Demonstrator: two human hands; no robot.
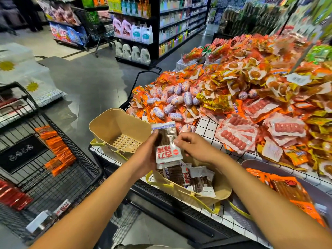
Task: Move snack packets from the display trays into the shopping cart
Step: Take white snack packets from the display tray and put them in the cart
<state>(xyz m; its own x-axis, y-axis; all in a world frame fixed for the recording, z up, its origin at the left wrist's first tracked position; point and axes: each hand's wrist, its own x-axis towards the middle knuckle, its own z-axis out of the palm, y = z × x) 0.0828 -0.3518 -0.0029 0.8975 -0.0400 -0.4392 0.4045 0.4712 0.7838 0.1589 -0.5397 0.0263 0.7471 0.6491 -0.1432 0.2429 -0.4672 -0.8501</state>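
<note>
Left hand (145,156) gripping snack packet (167,150), right hand (195,150) pinching its edge, above beige tray (222,190)

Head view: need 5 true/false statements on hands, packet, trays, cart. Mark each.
1. The left hand grips a white-and-red snack packet. True.
2. The shopping cart already holds orange packets. True.
3. The right hand reaches into the shopping cart. False: its fingers pinch the same snack packet's edge, above the near beige tray.
4. The far beige tray is full of packets. False: only its slatted bottom shows.
5. The near beige tray holds more packets of the same kind. True.
</note>
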